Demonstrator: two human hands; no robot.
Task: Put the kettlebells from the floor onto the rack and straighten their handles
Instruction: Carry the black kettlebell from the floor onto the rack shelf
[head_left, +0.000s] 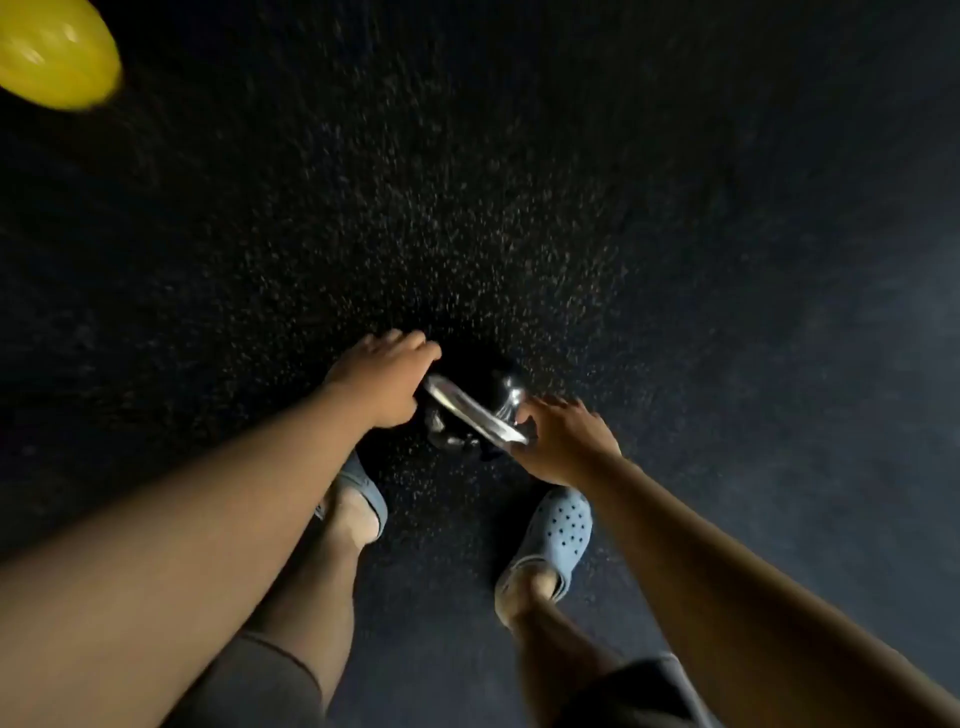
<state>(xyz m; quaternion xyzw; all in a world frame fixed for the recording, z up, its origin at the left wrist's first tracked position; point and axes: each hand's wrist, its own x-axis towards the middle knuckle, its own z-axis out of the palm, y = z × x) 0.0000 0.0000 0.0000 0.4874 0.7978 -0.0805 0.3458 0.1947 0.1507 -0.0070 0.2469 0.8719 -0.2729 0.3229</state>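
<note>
A black kettlebell (467, 400) with a shiny metal handle (470, 413) stands on the dark speckled floor in front of my feet. My left hand (382, 382) curls around the left end of the handle. My right hand (558, 439) closes on the handle's right end, fingers over the bar. Both arms reach straight down to it. Most of the bell's dark body blends into the floor and is hard to make out. No rack is in view.
A yellow rounded object (54, 49), blurred, lies at the top left corner. My feet in light blue clogs, left (358, 493) and right (553, 540), stand just behind the kettlebell. Dark rubber flooring (675, 208) spreads all around.
</note>
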